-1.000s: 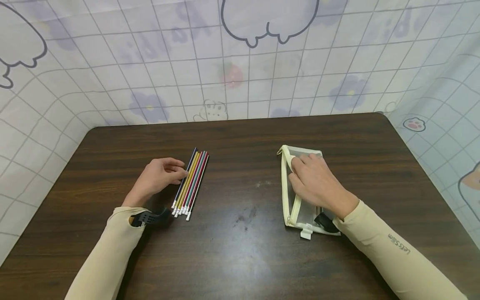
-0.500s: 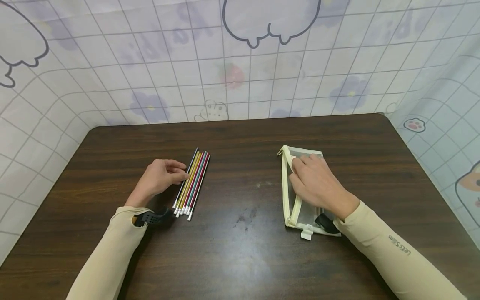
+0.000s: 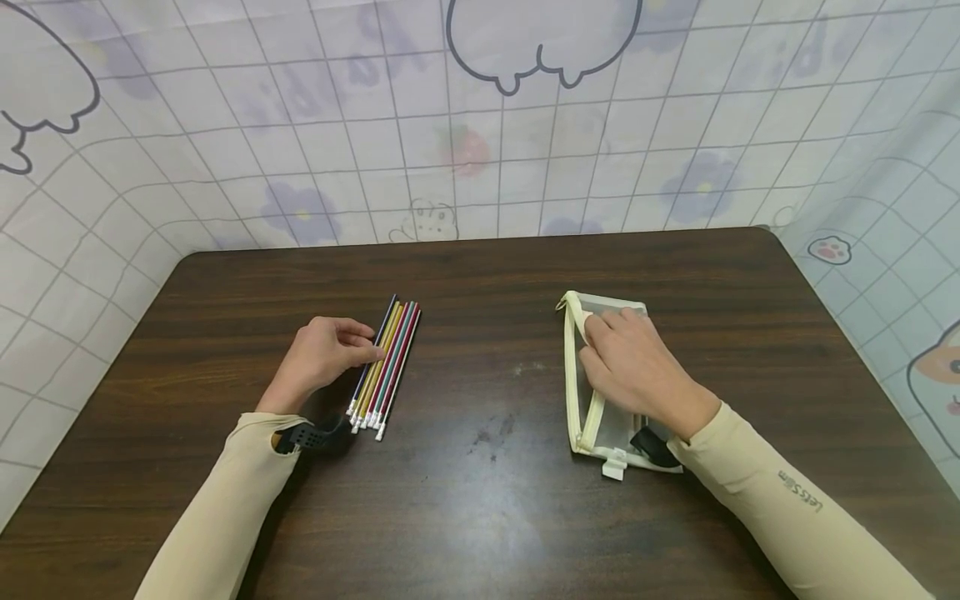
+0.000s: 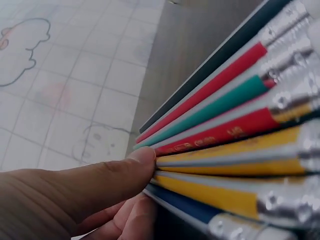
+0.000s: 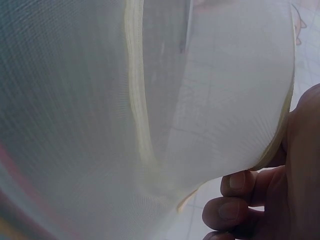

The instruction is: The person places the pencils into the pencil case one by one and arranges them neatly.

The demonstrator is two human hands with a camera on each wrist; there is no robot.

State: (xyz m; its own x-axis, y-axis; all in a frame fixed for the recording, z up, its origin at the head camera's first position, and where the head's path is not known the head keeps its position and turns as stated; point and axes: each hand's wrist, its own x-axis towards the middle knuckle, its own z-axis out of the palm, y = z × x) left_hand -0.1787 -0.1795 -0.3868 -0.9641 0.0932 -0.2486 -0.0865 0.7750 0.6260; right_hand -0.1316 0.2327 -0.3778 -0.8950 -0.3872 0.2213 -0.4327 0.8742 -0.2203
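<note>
Several pencils (image 3: pixel 384 367) with white eraser ends lie side by side on the table, in navy, yellow, red, green and a dark colour. From their left side my left hand (image 3: pixel 322 354) reaches in. Its thumb (image 4: pixel 135 170) touches the pencils between the yellow and red ones, while the other fingers bend loosely beside the navy one. My right hand (image 3: pixel 633 362) grips the pale yellow opening edge of a see-through mesh pencil case (image 3: pixel 570 383). Up close in the right wrist view, the mesh (image 5: pixel 215 100) stretches away from the bent fingers (image 5: pixel 232 207).
Pencils and case both lie on a dark wood table (image 3: pixel 480 500), well apart. A white tag (image 3: pixel 613 465) sticks out of the case's near end. Behind the table hangs a white checked cloth (image 3: pixel 517 133) with printed flowers and animals.
My left thumb has slid slightly right, further over the pencils, which have shifted a little right in view. My right hand and the pencil case have stayed put.
</note>
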